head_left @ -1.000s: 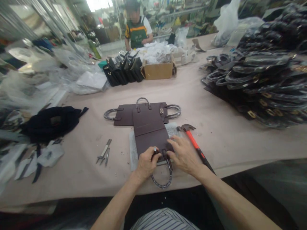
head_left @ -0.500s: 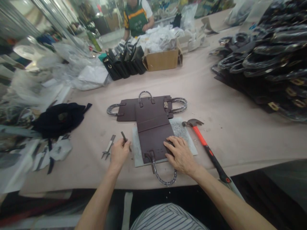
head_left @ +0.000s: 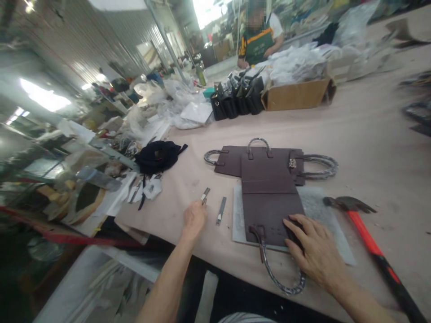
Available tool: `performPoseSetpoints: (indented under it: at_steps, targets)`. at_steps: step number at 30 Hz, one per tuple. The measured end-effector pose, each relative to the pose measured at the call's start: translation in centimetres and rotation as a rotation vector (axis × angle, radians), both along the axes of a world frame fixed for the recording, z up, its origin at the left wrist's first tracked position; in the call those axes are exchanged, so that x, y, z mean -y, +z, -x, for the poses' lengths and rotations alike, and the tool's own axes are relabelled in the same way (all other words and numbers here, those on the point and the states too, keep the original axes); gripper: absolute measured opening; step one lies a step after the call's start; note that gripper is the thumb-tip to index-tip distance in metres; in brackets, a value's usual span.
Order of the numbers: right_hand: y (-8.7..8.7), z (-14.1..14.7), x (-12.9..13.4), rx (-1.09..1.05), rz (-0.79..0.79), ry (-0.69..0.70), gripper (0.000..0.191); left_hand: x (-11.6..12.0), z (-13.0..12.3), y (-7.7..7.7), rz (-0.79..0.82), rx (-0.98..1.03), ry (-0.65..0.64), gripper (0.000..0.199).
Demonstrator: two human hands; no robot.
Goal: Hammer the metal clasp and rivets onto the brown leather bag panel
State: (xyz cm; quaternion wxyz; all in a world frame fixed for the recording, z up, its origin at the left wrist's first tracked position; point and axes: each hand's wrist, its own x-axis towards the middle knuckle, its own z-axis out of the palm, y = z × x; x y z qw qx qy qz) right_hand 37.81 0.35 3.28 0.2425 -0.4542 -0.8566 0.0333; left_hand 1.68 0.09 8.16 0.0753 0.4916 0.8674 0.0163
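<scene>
My left hand (head_left: 195,220) is closed on a small metal pronged tool (head_left: 206,194), its prongs hidden by my fingers. Beside it lies a slim metal punch (head_left: 221,210) with a narrow tip. A dark brown leather bag panel (head_left: 269,206) is spread flat, its lower part on a pale sheet (head_left: 238,220). At the panel's near edge is a plastic-wrapped bag handle (head_left: 274,279). My right hand (head_left: 314,251) lies over the panel's near right corner, thumb and fingers closed around the handle's dark end. Small holes show in the leather beside those fingers.
A claw hammer (head_left: 362,229) with a red and black grip lies to the right. Dark cloth (head_left: 158,156) lies at left. Farther back stand black bags (head_left: 237,96) and a cardboard box (head_left: 296,96). A person in a green apron (head_left: 259,45) is behind them.
The punch has left my left hand and lies on the table. That hand has moved left and taken the pronged tool. My right hand stays at the panel corner; the view has swung left.
</scene>
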Motion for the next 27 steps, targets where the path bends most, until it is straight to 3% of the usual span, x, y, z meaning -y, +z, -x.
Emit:
performPoseSetpoints:
  at_steps: [4,7,18,25,27]
  targets:
    - [-0.1,0.1,-0.1,0.011,-0.013,-0.007,0.04,-0.7,3.6,1.2,0.023,0.058,0.078,0.021]
    - [-0.2,0.1,-0.1,0.014,-0.011,-0.009,0.04,-1.2,4.5,1.3,0.048,0.098,0.087,0.02]
    - [1.1,0.6,0.7,0.03,0.141,-0.022,0.041,-2.9,1.9,-1.0,0.178,0.175,0.04,0.015]
    - [1.9,0.9,1.2,-0.008,0.2,-0.048,0.04,-2.2,1.2,-0.1,0.119,0.343,-0.01,0.011]
    - [1.8,0.9,1.3,-0.017,0.204,-0.05,0.041,-1.6,0.8,0.4,0.073,0.515,-0.005,0.015]
